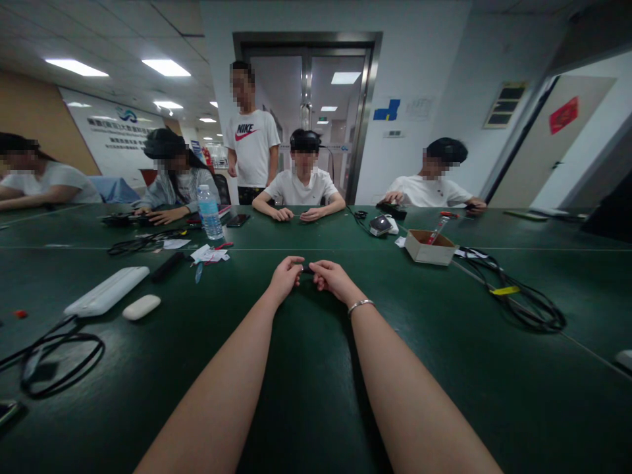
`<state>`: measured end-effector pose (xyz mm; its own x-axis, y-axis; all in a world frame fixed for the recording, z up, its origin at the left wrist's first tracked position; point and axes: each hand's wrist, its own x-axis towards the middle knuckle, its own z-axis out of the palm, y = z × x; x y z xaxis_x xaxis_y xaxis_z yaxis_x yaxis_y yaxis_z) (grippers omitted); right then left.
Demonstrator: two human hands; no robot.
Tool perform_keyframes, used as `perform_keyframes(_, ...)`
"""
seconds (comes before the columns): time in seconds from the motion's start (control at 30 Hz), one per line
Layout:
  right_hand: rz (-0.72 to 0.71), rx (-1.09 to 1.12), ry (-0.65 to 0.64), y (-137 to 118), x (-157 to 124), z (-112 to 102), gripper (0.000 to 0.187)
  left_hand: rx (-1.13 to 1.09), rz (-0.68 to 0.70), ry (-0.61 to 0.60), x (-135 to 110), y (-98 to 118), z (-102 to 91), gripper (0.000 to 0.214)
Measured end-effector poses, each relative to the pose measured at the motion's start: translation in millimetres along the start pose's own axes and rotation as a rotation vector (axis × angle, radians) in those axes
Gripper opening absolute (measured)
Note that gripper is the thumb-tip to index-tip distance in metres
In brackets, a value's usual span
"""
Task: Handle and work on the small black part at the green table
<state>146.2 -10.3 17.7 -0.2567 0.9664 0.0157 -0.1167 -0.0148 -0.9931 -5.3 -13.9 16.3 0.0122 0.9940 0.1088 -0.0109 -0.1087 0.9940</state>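
Observation:
Both my arms reach forward over the dark green table (316,368). Between my hands is a small dark object (307,269), too small and too covered by fingers to name. My left hand (286,276) pinches its left end, with the index finger stretched out above it. From the other side, my right hand (332,275) has thumb and fingers closed on its right end. A silver bracelet (361,307) circles my right wrist. The object is held just above or on the tabletop; I cannot tell which.
A white power bank (106,291), a white oval case (141,307) and black cables (62,365) lie to the left. Farther off stand a water bottle (210,214) and an open box (429,250). Coiled cable (530,299) lies right. Several people sit opposite; one stands.

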Motion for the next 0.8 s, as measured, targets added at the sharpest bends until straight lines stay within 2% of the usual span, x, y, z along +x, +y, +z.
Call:
perform_keyframes(0.27,0.007,0.054,0.023,0.1,-1.5,-0.2,0.016,-0.038,0.055,-0.006,-3.6,-0.4,-1.5,0.027)
perform_keyframes(0.4,-0.05,0.116,-0.024,-0.7,-3.4,-0.5,0.029,-0.032,0.058,0.003,-2.7,-1.5,-1.3,0.025)
perform_keyframes(0.6,-0.013,0.08,0.015,-0.8,-3.3,0.4,0.015,0.018,0.065,0.008,-1.1,-3.0,-0.1,0.029)
perform_keyframes(0.67,-0.055,0.092,-0.031,-0.6,-3.7,-0.7,0.023,0.042,0.057,0.008,-0.5,-3.6,-0.3,0.029)
perform_keyframes(0.73,-0.086,0.114,-0.075,-0.8,-4.0,-1.5,0.04,0.063,0.046,0.009,0.0,-4.0,-0.8,0.03)
perform_keyframes(0.8,-0.063,0.107,-0.06,-1.3,-3.6,-1.0,0.046,0.08,0.049,0.007,0.2,-4.0,-1.2,0.03)
